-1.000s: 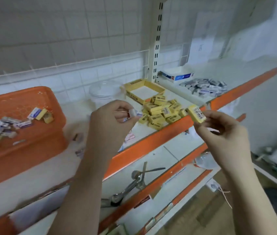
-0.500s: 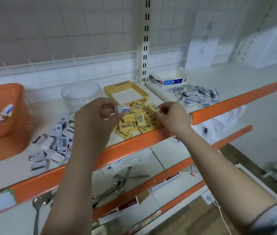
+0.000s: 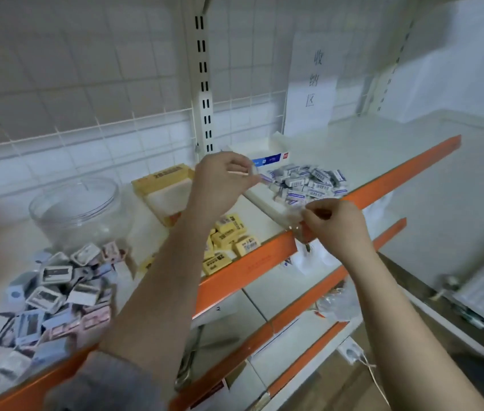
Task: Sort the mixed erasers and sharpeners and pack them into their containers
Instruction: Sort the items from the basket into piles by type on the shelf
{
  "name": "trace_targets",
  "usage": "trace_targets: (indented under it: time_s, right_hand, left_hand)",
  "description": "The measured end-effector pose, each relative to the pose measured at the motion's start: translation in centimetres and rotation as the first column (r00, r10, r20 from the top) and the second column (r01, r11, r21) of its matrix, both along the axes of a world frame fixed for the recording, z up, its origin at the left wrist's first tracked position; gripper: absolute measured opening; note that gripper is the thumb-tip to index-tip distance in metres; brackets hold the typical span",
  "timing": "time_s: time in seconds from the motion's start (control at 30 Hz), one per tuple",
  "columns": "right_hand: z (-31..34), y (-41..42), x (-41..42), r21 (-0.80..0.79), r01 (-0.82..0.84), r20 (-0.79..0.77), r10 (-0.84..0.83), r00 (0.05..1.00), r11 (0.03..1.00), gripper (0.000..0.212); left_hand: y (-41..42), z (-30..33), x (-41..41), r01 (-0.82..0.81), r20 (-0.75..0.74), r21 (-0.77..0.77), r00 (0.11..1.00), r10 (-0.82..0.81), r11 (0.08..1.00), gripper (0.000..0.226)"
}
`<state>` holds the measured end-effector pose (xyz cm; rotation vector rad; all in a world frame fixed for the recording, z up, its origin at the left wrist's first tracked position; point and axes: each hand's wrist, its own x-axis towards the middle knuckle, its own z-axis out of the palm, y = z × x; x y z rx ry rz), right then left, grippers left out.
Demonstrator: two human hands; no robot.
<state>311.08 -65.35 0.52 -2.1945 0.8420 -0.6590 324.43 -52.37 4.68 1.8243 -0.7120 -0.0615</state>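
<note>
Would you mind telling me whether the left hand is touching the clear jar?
Apart. The head view shows the left hand raised by the white erasers, with the yellow box lying between it and the jar.

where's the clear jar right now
In the head view the clear jar stands left of centre at the shelf's back, left of the yellow box, behind the sharpener pile.

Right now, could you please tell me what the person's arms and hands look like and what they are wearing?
Both forearms are bare. The left arm has a grey sleeve pushed up near the elbow, at the bottom edge of the view. No sleeve shows on the right arm. The left hand and right hand wear no gloves; no rings, watch or bracelet are visible. The picture is slightly blurred, so fine details cannot be told.
</note>
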Motion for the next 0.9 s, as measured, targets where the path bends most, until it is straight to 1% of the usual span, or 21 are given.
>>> trace_targets:
  time_s: [0.1,0.2,0.33,0.43,0.53,0.6,0.67,0.77,0.83,0.9]
  right_hand:
    - [0.1,-2.1,-1.8,-0.004,0.087,-0.014,-0.087,0.996,0.996,0.016]
    - [0.1,-2.9,-2.8,-0.003,0.118,-0.025,-0.118,0.993,0.993,0.012]
    - [0.3,-3.4,-3.7,0.021,0.147,-0.02,-0.147,0.989,0.989,0.015]
    - [0.2,-3.7,-3.8,0.002,0.154,-0.041,-0.153,0.987,0.988,0.017]
    - [0.2,-3.6,-3.8,-0.004,0.135,-0.036,-0.135,0.99,0.991,0.016]
    - [0.5,-3.0,-3.9,-0.007,0.13,-0.033,-0.13,0.991,0.991,0.015]
    - [0.9,-2.3,-4.2,-0.015,0.13,-0.031,-0.131,0.991,0.991,0.017]
    - [1.4,-0.8,-4.9,-0.036,0.108,-0.03,-0.109,0.994,0.994,0.023]
    - [1.7,0.6,-5.1,-0.068,0.063,-0.039,-0.066,0.997,0.996,0.027]
    - [2.0,2.3,-5.1,-0.092,0.002,-0.039,-0.006,0.999,0.996,0.029]
  left_hand:
    - [-5.7,-0.5,2.0,0.092,-0.037,0.042,0.995,-0.091,0.995,0.019]
    - [-9.8,-1.5,3.3,0.088,-0.08,0.065,0.993,-0.083,0.994,0.019]
    - [-12.3,-3.2,4.0,0.088,-0.146,0.061,0.986,-0.078,0.994,0.02]
    - [-12.8,-3.9,3.9,0.099,-0.122,0.107,0.989,-0.086,0.989,0.024]
    - [-12.5,-4.0,3.7,0.109,-0.083,0.192,0.992,-0.094,0.975,0.034]
    - [-11.8,-3.6,3.5,0.094,-0.05,0.213,0.995,-0.085,0.973,0.036]
    - [-10.5,-2.7,3.0,0.058,-0.012,0.213,0.998,-0.056,0.975,0.032]
    - [-7.2,-1.5,1.5,0.054,-0.011,0.244,0.999,-0.053,0.968,0.025]
    - [-4.3,-1.3,0.2,0.057,0.006,0.294,0.998,-0.062,0.954,0.024]
    - [-0.9,-1.3,-0.9,0.028,0.019,0.311,0.999,-0.035,0.95,0.024]
